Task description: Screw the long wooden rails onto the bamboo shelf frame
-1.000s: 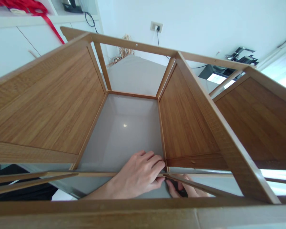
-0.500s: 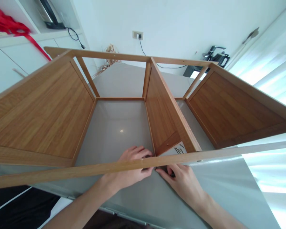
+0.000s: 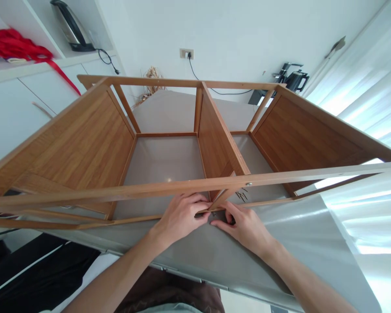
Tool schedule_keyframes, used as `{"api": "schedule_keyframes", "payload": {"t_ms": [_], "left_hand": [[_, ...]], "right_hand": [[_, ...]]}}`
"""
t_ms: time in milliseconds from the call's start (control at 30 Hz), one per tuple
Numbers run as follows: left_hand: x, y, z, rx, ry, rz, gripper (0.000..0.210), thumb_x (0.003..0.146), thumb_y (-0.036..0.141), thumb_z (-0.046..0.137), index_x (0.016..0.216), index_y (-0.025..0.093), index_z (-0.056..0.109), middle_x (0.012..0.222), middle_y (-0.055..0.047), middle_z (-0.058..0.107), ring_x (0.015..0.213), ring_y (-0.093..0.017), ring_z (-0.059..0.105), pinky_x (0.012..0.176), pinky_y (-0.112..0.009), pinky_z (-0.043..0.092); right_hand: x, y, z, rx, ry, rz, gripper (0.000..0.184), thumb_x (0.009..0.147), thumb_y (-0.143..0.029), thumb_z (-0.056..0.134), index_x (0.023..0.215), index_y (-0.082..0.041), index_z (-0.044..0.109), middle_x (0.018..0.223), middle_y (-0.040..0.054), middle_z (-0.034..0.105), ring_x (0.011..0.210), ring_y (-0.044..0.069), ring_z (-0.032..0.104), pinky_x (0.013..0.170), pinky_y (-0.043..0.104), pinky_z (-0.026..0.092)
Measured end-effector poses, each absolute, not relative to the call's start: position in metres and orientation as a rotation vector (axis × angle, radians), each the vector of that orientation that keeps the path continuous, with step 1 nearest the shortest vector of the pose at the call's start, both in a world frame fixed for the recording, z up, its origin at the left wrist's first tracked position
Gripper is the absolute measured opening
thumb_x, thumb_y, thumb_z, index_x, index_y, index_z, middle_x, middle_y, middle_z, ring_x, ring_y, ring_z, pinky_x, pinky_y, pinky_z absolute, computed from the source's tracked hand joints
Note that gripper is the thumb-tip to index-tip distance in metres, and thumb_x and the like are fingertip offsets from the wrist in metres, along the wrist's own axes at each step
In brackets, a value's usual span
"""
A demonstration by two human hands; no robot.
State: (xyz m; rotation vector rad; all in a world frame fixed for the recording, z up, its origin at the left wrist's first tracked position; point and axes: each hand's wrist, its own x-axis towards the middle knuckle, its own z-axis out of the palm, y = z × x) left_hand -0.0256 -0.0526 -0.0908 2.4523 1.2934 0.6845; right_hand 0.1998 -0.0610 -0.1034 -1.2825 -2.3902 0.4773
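A wooden frame (image 3: 221, 130) with panelled sides and a middle divider stands on a grey table (image 3: 211, 256). My left hand (image 3: 185, 217) is closed around its front lower rail, at the foot of the short middle post. Just right of that post, my right hand (image 3: 241, 224) is curled with thumb and fingertips close together at the same joint. A small dark metal piece (image 3: 214, 214) shows between the two hands; its kind cannot be made out. Several screws (image 3: 242, 195) lie on the table inside the frame, behind my right hand.
The long front upper rail (image 3: 150, 190) crosses above my hands. At the back right stand a black kettle and stand (image 3: 295, 79). On the left shelf are another kettle (image 3: 72, 28) and red ribbon (image 3: 22, 45). A white curtain (image 3: 371, 108) hangs at the right.
My view has shifted, so the front lower rail, the short post and the screws now show below the upper rail. Both hands stay at the same joint.
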Motion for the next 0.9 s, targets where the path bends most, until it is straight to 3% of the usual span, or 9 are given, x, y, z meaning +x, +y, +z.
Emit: {"api": "schedule_keyframes", "payload": {"t_ms": [133,333,533,700,833,900], "left_hand": [[-0.025,-0.052,-0.091,2.453,1.287,0.694,0.011,0.087,0.024,0.068,0.093,0.028,0.076,0.096,0.003,0.075,0.094,-0.017,0.064,0.088,-0.033,0.048],[-0.026,-0.051,-0.09,2.434,1.295,0.688,0.009,0.086,0.027,0.068,0.088,0.024,0.076,0.095,0.001,0.076,0.093,-0.019,0.064,0.085,-0.033,0.05],[-0.031,-0.049,-0.093,2.411,1.237,0.683,0.012,0.088,0.032,0.068,0.094,0.027,0.077,0.104,0.001,0.073,0.097,-0.018,0.065,0.089,-0.033,0.05],[-0.033,-0.05,-0.093,2.408,1.245,0.683,0.014,0.087,0.034,0.068,0.097,0.028,0.077,0.109,0.001,0.071,0.1,-0.019,0.064,0.091,-0.032,0.05],[-0.033,-0.049,-0.094,2.403,1.255,0.676,0.017,0.086,0.034,0.07,0.101,0.028,0.076,0.109,0.001,0.072,0.102,-0.02,0.063,0.09,-0.033,0.05],[-0.034,-0.049,-0.095,2.396,1.249,0.676,0.018,0.087,0.035,0.069,0.102,0.028,0.076,0.11,0.001,0.072,0.102,-0.021,0.062,0.089,-0.034,0.05]], "right_hand": [[0.205,-0.06,-0.096,-1.256,-2.426,0.517,0.027,0.091,-0.042,0.063,0.11,-0.024,0.056,0.071,-0.0053,0.059,0.058,0.011,0.055,0.055,0.023,0.037],[0.206,-0.06,-0.084,-1.238,-2.483,0.533,0.006,0.092,-0.028,0.056,0.088,-0.024,0.056,0.07,-0.0045,0.059,0.06,0.011,0.054,0.058,0.023,0.039],[0.206,-0.088,-0.079,-1.358,-2.377,0.587,0.007,0.095,-0.027,0.049,0.098,-0.024,0.054,0.081,-0.001,0.063,0.067,0.014,0.059,0.063,0.025,0.044],[0.211,-0.105,-0.08,-1.396,-2.329,0.664,0.018,0.099,-0.022,0.037,0.105,-0.025,0.054,0.09,0.0005,0.066,0.076,0.016,0.064,0.072,0.028,0.049],[0.21,-0.109,-0.078,-1.435,-2.24,0.728,0.017,0.101,-0.031,0.043,0.116,-0.028,0.051,0.102,-0.0005,0.071,0.093,0.017,0.068,0.081,0.029,0.051],[0.209,-0.111,-0.077,-1.452,-2.208,0.76,0.015,0.1,-0.036,0.049,0.112,-0.029,0.054,0.101,-0.0019,0.072,0.093,0.017,0.068,0.081,0.028,0.051]]}}
